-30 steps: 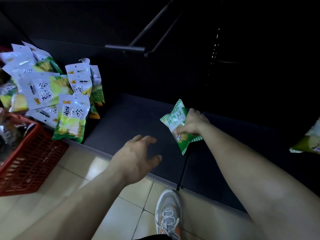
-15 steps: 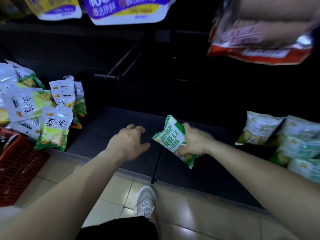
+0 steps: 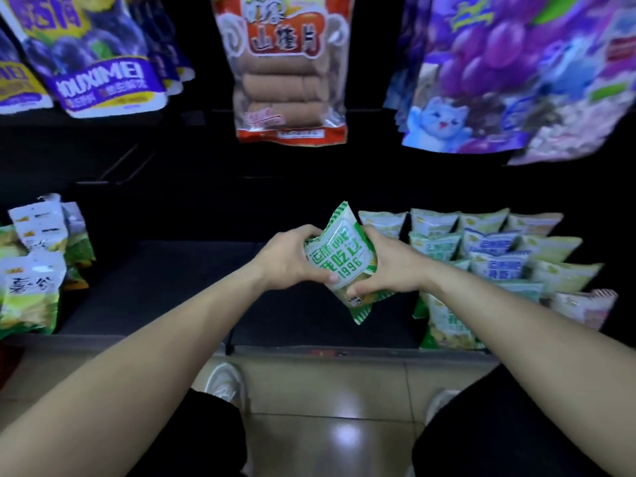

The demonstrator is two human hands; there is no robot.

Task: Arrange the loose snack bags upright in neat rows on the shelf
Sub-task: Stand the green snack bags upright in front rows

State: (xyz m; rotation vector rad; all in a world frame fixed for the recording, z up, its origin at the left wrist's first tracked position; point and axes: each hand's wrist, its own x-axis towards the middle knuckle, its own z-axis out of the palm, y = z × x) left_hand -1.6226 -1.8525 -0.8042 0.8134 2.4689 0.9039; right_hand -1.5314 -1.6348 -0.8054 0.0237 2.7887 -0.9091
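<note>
Two hands are holding one green-and-white bag (image 3: 339, 261) in front of the dark shelf (image 3: 165, 287), near its middle. The left hand (image 3: 290, 261) is curling round the bag's left edge, and the right hand (image 3: 392, 266) is gripping its right edge with the thumb on the front. The bag is tilting slightly. Just right of it, rows of bags (image 3: 499, 249) are standing on the shelf; loose bags (image 3: 31, 270) are leaning together at the far left. A red pack (image 3: 292, 63) and purple packs (image 3: 509, 74) are hanging above.
</note>
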